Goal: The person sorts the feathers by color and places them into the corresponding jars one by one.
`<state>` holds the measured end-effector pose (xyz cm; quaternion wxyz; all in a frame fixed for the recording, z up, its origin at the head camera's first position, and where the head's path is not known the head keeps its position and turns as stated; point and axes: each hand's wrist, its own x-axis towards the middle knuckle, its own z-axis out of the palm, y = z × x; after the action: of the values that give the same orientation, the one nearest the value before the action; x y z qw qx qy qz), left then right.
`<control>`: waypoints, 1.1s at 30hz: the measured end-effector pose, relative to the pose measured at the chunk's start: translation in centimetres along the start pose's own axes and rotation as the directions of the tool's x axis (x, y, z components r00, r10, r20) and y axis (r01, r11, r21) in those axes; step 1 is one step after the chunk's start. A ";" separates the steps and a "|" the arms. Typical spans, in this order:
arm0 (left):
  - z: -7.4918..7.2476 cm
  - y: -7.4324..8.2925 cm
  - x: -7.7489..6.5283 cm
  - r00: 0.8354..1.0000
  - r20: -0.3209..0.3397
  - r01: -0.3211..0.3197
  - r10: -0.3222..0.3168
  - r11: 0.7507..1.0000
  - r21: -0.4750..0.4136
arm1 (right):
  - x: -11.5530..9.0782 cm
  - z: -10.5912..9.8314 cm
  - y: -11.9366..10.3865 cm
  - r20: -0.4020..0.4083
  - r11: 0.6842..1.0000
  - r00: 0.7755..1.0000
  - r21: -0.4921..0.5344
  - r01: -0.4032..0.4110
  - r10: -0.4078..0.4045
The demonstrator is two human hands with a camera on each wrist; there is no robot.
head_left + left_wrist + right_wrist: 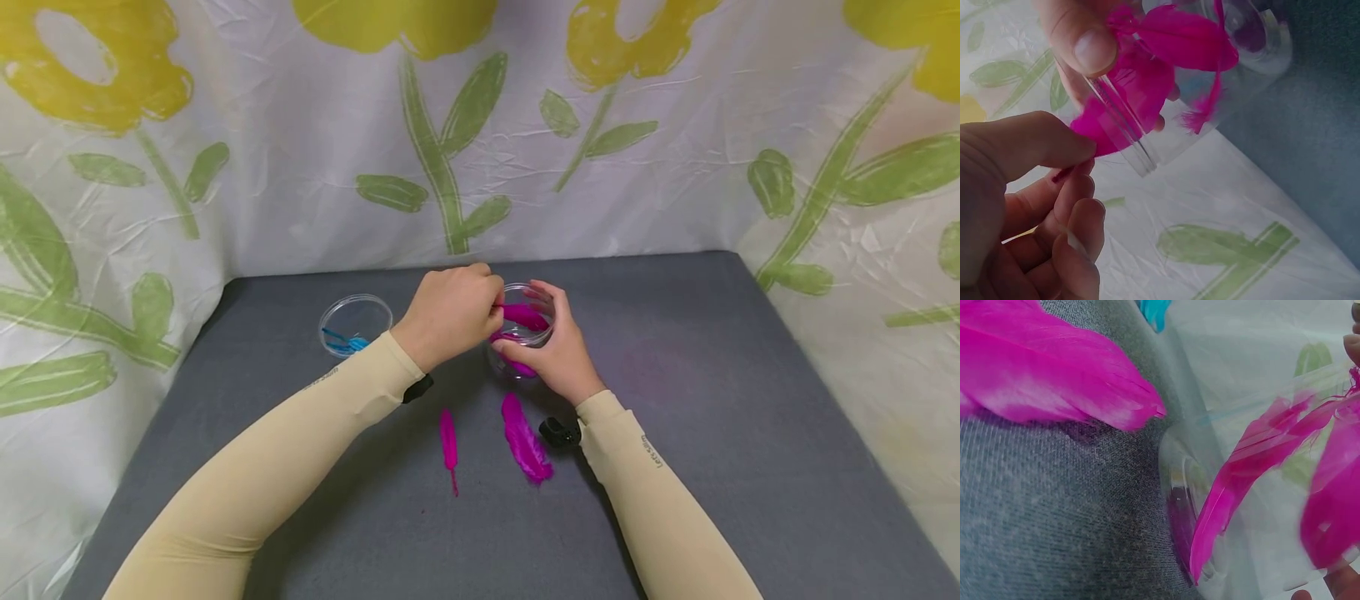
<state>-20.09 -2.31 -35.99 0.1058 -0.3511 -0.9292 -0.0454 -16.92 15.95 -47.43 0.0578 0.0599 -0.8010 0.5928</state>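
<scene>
My left hand (pixel 456 315) pinches a magenta feather (pixel 1138 103) by its quill, between thumb and fingers. In the left wrist view, this feather lies through the mouth of a clear jar (pixel 1266 59). The right hand (pixel 564 354) grips the jar around its side, mouth tilted toward the left hand. Other magenta feathers (pixel 1182 37) are inside the jar; one (pixel 1229 478) reaches down to its base in the right wrist view. A wide magenta feather (pixel 527 442) lies on the table near the right wrist, with a narrow one (pixel 448 442) to its left.
A second clear round container (pixel 358 297) holding blue feathers (pixel 348 342) stands at the back left, beyond the left forearm. The grey table (pixel 675 483) ends at a white curtain (pixel 300 208) printed with flowers.
</scene>
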 end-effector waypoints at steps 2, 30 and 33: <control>0.1 0.0 -0.1 1.000 0.011 0.008 -0.008 1.000 -0.004 | -0.3 -0.1 -1.0 0.005 1.000 1.000 0.009 0.001 -0.001; 1.0 4.5 -7.5 0.940 -0.033 -0.339 0.338 0.926 -0.168 | 0.3 0.1 0.6 -0.004 0.999 0.999 -0.007 0.052 -0.052; 1.4 5.4 -8.1 0.918 0.004 -0.390 0.396 0.905 -0.172 | 0.2 0.1 0.8 -0.015 0.999 0.999 -0.021 0.043 -0.043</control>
<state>-10.78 -3.24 -39.20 0.0647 -0.5393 -0.8343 -0.0942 -17.29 16.07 -48.18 0.0774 0.0721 -0.8051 0.5836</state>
